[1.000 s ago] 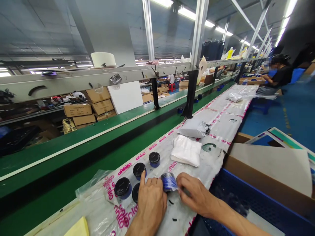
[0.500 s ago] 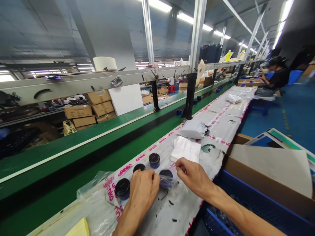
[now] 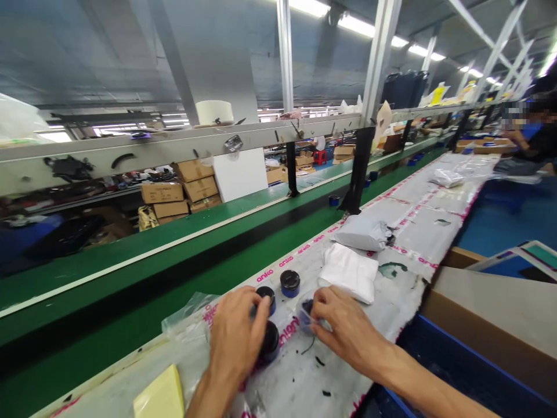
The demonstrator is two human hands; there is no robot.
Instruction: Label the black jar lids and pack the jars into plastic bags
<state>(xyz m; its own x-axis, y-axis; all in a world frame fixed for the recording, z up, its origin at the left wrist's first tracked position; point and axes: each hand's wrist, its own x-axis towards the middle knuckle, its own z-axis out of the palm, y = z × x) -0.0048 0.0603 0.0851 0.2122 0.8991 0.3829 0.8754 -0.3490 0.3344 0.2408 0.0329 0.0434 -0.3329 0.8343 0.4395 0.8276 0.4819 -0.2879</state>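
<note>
My left hand reaches in among dark-lidded blue jars, thumb and fingers apart. Its fingertips are beside one jar; whether they touch it cannot be made out. A nearer jar stands just right of the thumb. A third jar is upright beyond, apart from both hands. My right hand has its fingers closed at the side of another jar, which has clear plastic around it; the fingers cover part of it. All this is on a white-covered bench with pink lettering.
Past the jars lie a folded white cloth and a grey plastic bag. A yellow pad is at front left. The green conveyor runs along the left. At right are a blue crate and a carton. A person sits farther off.
The view has swung left. My right hand has come in to the plastic-wrapped jar. The nearest jar, formerly left of my left hand, is now on its right; that hand's fingers have spread.
</note>
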